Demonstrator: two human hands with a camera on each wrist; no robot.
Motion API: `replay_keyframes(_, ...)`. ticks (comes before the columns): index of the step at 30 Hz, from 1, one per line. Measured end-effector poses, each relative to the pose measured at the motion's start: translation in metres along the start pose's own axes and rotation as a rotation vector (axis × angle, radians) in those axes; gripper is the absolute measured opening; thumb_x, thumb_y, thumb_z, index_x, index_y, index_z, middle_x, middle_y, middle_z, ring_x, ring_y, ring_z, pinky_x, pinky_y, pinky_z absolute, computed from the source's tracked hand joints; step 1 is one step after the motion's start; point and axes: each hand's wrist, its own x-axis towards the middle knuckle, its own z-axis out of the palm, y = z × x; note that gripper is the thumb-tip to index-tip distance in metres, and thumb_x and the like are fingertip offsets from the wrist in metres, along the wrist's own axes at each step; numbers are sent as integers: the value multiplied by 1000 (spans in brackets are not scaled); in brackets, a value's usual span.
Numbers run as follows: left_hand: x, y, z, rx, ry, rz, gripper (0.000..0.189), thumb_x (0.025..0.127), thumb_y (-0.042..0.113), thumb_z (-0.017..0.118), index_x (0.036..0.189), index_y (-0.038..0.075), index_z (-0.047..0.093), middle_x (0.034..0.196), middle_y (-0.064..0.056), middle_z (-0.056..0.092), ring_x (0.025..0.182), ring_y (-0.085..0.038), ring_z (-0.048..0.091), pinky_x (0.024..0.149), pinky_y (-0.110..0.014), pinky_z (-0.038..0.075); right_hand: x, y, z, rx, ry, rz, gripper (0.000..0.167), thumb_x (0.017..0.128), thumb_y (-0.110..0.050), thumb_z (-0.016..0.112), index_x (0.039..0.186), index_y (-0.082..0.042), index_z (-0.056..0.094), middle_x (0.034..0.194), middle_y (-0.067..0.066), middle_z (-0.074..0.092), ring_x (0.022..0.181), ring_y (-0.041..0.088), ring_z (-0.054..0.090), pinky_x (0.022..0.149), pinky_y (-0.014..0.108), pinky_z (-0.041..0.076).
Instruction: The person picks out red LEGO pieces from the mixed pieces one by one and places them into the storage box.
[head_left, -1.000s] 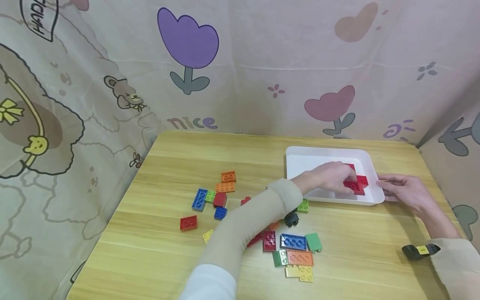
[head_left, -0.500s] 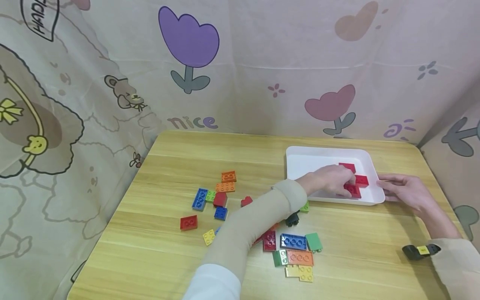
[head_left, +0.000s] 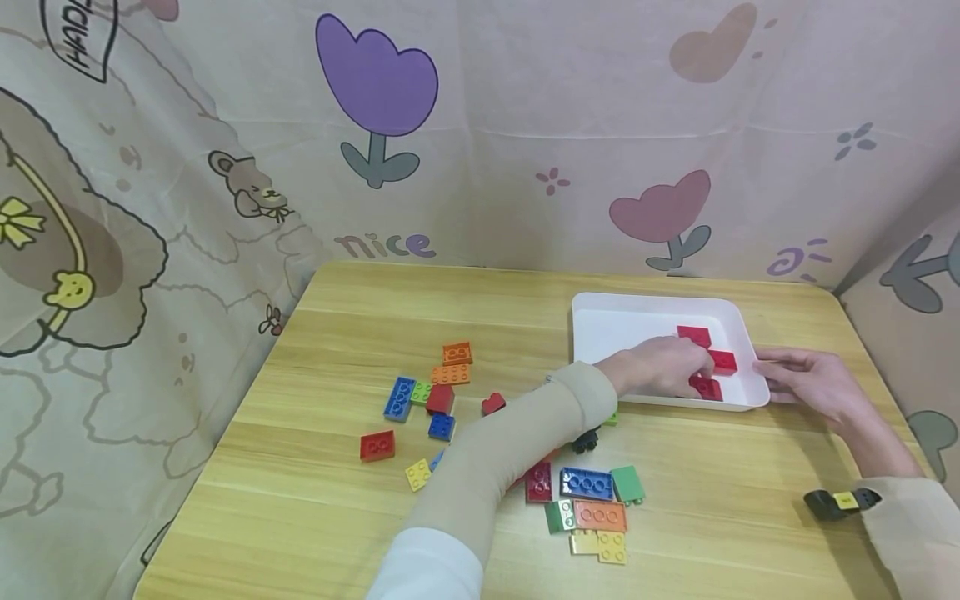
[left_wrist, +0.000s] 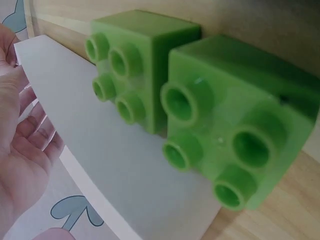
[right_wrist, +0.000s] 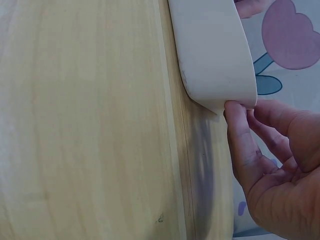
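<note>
My left hand (head_left: 667, 367) reaches into the white tray (head_left: 615, 317), its fingers and thumb at a red brick (head_left: 707, 389) near the front wall. Two more red bricks lie in the tray, a middle red brick (head_left: 723, 362) and a rear red brick (head_left: 694, 335). At the tray's right end, my right hand (head_left: 813, 383) holds the tray wall with its fingertips; the right wrist view shows the fingers (right_wrist: 240, 125) at the tray corner. Two light green bricks (left_wrist: 225, 120) stand close to the tray's near side in the left wrist view.
Loose bricks cover the wooden table (head_left: 300, 492) to the left and front: a blue brick (head_left: 587, 483), an orange brick (head_left: 600, 516), a yellow brick (head_left: 612, 547), a red brick (head_left: 377, 446) and several others. My left sleeve hides some. A patterned cloth (head_left: 510, 192) hangs behind.
The front red brick in the tray has shifted toward the near wall, apart from the other red bricks, as my left hand moved slightly with it. My right hand stays at the tray's end.
</note>
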Motion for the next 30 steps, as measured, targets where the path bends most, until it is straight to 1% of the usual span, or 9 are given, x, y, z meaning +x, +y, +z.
replay_keyframes(6,1,-1,-1,-11,-5,-11,36,99,40,74,133,33,69,119,17,71,103,-1,57,95,-12,44,-1,-1,1,0,-2,3,23,102,-25,72,101,-48,71,93,-36,67,83,-4,72,74,26,65)
replay_keyframes(12,-2,-1,-2,-22,-3,-16,34,98,40,74,131,33,70,117,17,71,103,0,58,96,-11,45,-1,-2,1,7,-3,-7,23,101,-25,72,100,-47,70,92,-35,69,82,-3,73,74,27,65)
replay_keyframes(17,-4,-6,-4,-25,-4,-38,39,95,48,75,131,34,70,115,18,71,102,0,59,97,-13,46,-1,-2,1,24,-5,-10,26,101,-23,73,97,-49,70,92,-34,70,82,-2,73,73,26,65)
replay_keyframes(21,-7,-12,-9,-21,0,-46,43,95,51,74,134,34,69,116,17,71,101,0,59,96,-14,47,-1,-1,1,13,-6,-5,24,101,-25,73,98,-48,70,92,-35,69,82,-3,73,74,26,65)
replay_keyframes(23,-10,-16,-12,-20,6,-39,41,96,51,73,133,33,69,118,16,71,102,-1,60,95,-14,48,-1,-1,1,2,-4,-2,21,101,-26,73,100,-47,70,92,-35,69,83,-3,73,74,26,65)
replay_keyframes(26,-14,-23,-17,-21,21,-11,40,98,50,72,132,31,70,121,14,71,106,-1,60,94,-14,49,-1,-1,1,-10,-2,2,17,101,-27,73,103,-44,70,92,-36,68,83,-4,73,75,26,65)
replay_keyframes(30,-23,-34,-24,-21,40,32,44,99,52,69,137,29,68,127,13,71,114,0,61,97,-14,49,0,-1,1,-11,3,4,16,101,-28,73,104,-43,70,92,-36,68,83,-3,73,75,26,65)
